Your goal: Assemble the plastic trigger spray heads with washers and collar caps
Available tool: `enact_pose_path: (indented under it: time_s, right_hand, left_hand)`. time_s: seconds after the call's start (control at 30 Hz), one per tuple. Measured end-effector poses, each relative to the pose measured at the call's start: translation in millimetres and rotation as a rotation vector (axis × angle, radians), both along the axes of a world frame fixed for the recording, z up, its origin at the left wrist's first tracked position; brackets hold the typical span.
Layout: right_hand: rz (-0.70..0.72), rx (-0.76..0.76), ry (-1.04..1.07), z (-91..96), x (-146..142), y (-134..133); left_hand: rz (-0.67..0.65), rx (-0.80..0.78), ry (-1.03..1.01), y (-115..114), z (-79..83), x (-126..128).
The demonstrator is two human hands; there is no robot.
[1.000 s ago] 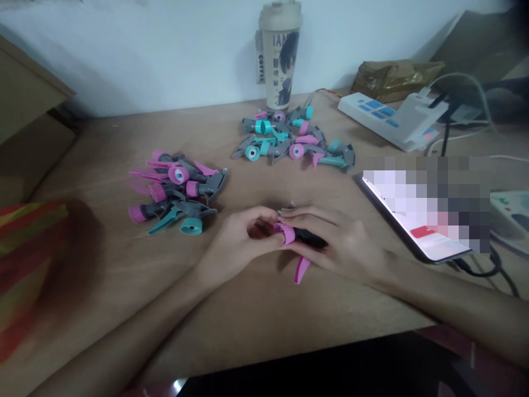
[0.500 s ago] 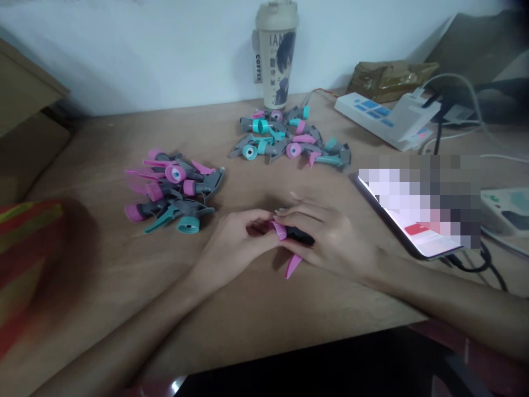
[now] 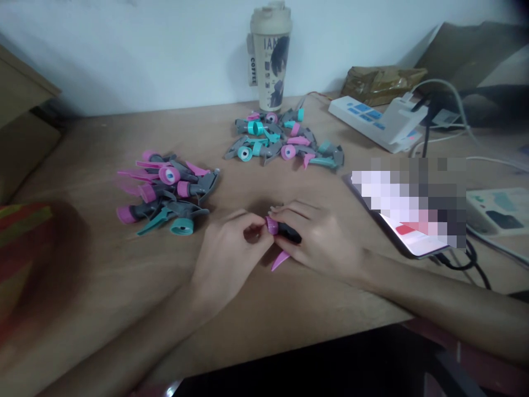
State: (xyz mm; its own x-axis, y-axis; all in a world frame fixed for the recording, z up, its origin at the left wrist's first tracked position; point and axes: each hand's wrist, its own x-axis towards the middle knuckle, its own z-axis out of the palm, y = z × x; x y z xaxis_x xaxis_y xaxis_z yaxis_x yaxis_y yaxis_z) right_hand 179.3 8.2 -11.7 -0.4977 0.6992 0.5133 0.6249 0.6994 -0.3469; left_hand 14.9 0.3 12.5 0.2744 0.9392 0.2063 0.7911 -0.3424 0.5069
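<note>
My right hand [image 3: 320,234] is wrapped around the dark grey body of a trigger spray head [image 3: 271,225]. Its pink screw collar points left, and a pink trigger sticks out below my fingers. Thumb and fingers of my left hand [image 3: 233,251] are pinched together at the collar's open end; anything small between those fingertips is hidden. To the left lies a pile of spray heads [image 3: 182,208], mostly with pink collars and one teal. Farther back, a second pile of spray heads [image 3: 289,150] mixes teal and pink. White discs show inside some collars.
A coffee tumbler [image 3: 270,60] stands against the wall. At right are a power strip [image 3: 374,124] with a charger and cables, a taped brown package [image 3: 380,82] and a lit phone [image 3: 403,220]. Cardboard [image 3: 25,99] and a red-yellow striped item [image 3: 25,259] are on the left.
The view has shifted slightly, moving most things left. My left fingertips have drawn closer together at the collar's mouth, while my right hand keeps its hold on the spray head.
</note>
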Motion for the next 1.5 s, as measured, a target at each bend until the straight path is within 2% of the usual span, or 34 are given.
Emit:
enact_pose_path:
  time_s: [0.17,0.23,0.3,0.37,0.43,0.53,0.63,0.73,0.87,1.03,1.17,1.33,1.5]
  right_hand:
    - [-0.028,-0.039,0.013,0.4,3,1]
    - [-0.074,-0.065,0.049,2.9,8,2]
    - [-0.144,-0.125,0.124,5.5,12,3]
    - [-0.178,-0.235,0.229,6.6,16,4]
    - [-0.124,-0.369,0.339,5.7,16,4]
    - [0.008,-0.514,0.462,2.2,13,3]
    - [0.046,-0.579,0.534,-0.5,12,3]
    - [0.061,-0.578,0.562,-1.7,13,3]
    - [0.101,-0.473,0.538,-2.9,14,2]
    - [0.109,-0.374,0.470,-2.2,13,1]
    - [0.108,-0.331,0.438,0.1,13,1]
    - [0.098,-0.262,0.411,2.8,13,1]
    - [0.090,-0.196,0.369,1.2,13,0]
  left_hand:
    - [0.020,0.035,0.006,4,-2.3,-2]
    - [0.079,0.045,-0.021,12,-3.3,-10]
    - [0.159,0.008,-0.140,22,-3.8,-18]
    - [0.172,-0.132,-0.400,30,-3.9,-24]
    - [0.106,-0.332,-0.682,33,-3.2,-26]
    - [-0.024,-0.534,-0.875,29,-0.7,-22]
    - [-0.111,-0.533,-0.820,23,3.8,-18]
    - [-0.166,-0.516,-0.700,21,8.4,-18]
    - [-0.176,-0.511,-0.588,21,11.2,-19]
    - [-0.149,-0.431,-0.552,18,9.0,-17]
    - [-0.152,-0.303,-0.533,15,5.2,-17]
    - [-0.225,-0.006,-0.311,11,4.0,-19]
    - [-0.238,0.088,-0.195,10,7.3,-18]
